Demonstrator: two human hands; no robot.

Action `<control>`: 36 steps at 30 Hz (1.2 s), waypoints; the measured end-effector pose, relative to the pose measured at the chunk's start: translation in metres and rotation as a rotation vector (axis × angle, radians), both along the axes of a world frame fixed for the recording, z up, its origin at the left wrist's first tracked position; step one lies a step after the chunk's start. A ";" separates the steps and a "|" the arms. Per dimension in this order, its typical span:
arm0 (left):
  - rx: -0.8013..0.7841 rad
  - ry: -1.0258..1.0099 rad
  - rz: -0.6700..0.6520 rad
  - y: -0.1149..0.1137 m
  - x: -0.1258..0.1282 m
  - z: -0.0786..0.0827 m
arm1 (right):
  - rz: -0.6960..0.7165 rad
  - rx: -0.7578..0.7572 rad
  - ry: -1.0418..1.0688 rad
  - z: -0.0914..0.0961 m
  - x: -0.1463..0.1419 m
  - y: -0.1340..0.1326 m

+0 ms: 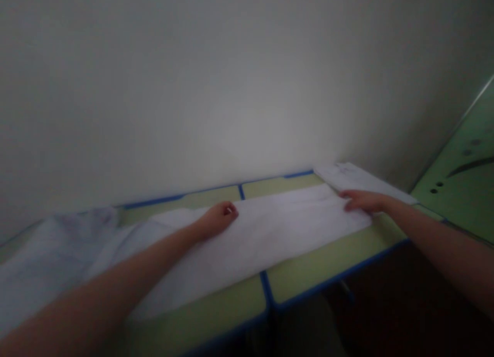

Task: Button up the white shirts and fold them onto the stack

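Note:
A long white cloth (270,228) lies stretched along the table, flat and folded at its right part, rumpled and bunched at the left. My left hand (218,219) is over the cloth's far edge near the middle, its fingers curled in toward the thumb. A small pale spot shows between them, too blurred to tell whether they pinch anything. My right hand (363,200) rests at the cloth's right end, thumb and fingers stretched out and apart on the fabric. Just beyond it lies a second, folded white cloth (358,178).
Two pale yellow-green tables (320,262) with blue edges are pushed together against a white wall (247,89). A green panel (463,172) with dark marks and holes stands at the right. Below the tables the floor (386,305) is dark.

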State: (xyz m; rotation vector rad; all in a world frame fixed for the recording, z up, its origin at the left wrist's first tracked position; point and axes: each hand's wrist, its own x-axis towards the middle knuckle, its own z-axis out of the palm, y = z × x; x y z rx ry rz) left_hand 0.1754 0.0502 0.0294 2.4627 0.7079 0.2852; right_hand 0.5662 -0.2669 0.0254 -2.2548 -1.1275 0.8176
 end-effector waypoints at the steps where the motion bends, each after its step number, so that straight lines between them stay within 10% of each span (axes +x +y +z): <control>1: 0.024 0.019 -0.012 -0.001 0.001 -0.001 | -0.011 0.005 0.024 -0.002 0.000 0.000; 13: 0.159 0.085 -0.064 0.003 0.009 0.018 | -0.067 0.077 -0.148 -0.021 -0.001 -0.011; 17: 0.339 0.087 -0.094 -0.009 0.003 0.017 | -0.044 0.151 -0.510 -0.014 -0.016 -0.005; 24: 0.518 0.119 -0.583 -0.081 -0.015 0.006 | 0.336 0.613 -0.702 0.004 -0.149 0.047; 29: 0.532 0.211 -0.680 -0.092 -0.023 -0.009 | 0.644 0.550 -0.724 -0.023 -0.229 0.097; 36: 0.517 0.301 -0.630 -0.079 -0.050 -0.002 | 0.663 0.345 -0.751 -0.054 -0.166 0.078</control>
